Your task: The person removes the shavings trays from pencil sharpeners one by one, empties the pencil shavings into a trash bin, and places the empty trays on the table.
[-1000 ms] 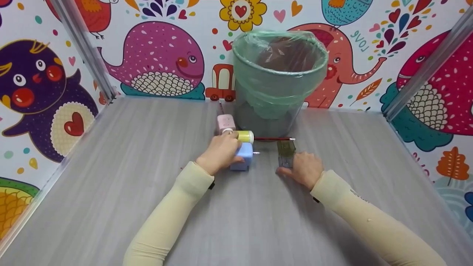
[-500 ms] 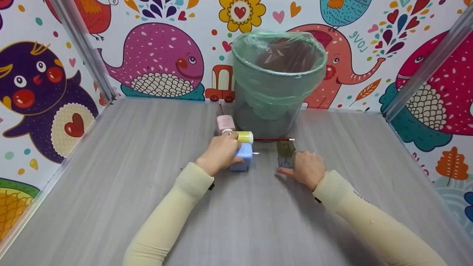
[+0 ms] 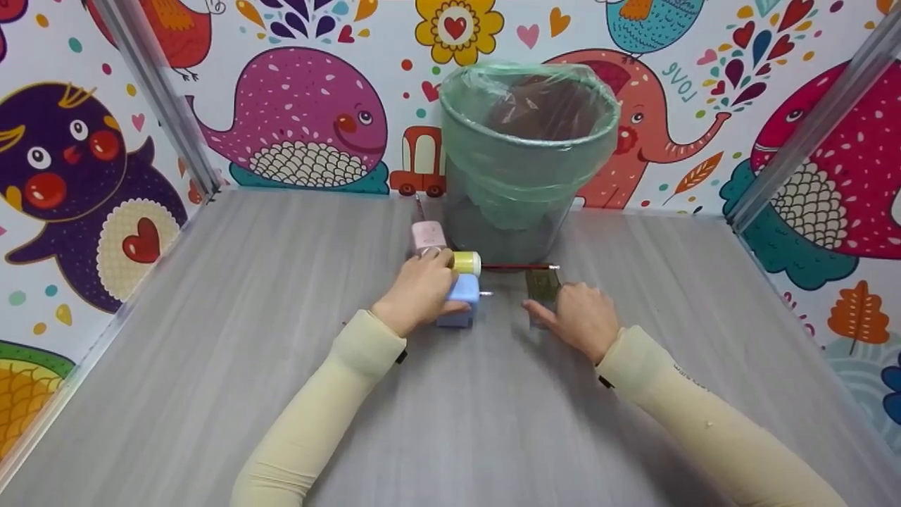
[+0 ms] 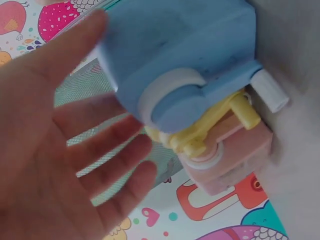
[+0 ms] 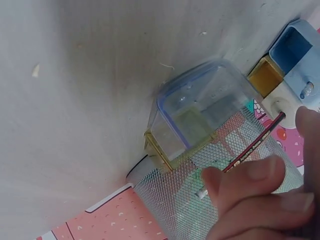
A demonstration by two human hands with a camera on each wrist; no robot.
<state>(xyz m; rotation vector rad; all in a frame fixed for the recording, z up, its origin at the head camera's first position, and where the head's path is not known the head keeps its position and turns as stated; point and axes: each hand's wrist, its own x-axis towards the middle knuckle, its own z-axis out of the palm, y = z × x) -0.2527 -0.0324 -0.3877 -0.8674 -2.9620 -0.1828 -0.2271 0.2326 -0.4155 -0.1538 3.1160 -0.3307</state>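
In the head view my left hand (image 3: 417,290) rests over a row of hand-crank pencil sharpeners: a blue one (image 3: 463,290), a yellow one (image 3: 466,263) and a pink one (image 3: 428,234). The left wrist view has its thumb touching the blue body, with the other fingers extended and spread beside it. My right hand (image 3: 586,320) hovers near two see-through shavings drawers, its fingers loosely bent and the thumb out. A blue-tinted drawer (image 5: 215,82) and a yellow-tinted drawer (image 5: 159,154) stand on the table. A dark red pencil (image 5: 255,142) sticks out of the yellow sharpener.
Behind the sharpeners stands a mesh waste bin (image 3: 507,236) lined with a green plastic bag (image 3: 531,169). Printed cartoon walls (image 3: 310,113) close off the back and sides of the grey table (image 3: 450,422). Small shavings (image 5: 36,70) lie on the tabletop.
My right thumb has risen and moved away from the drawers, and the hand has shifted up slightly. My left hand stays on the sharpeners.
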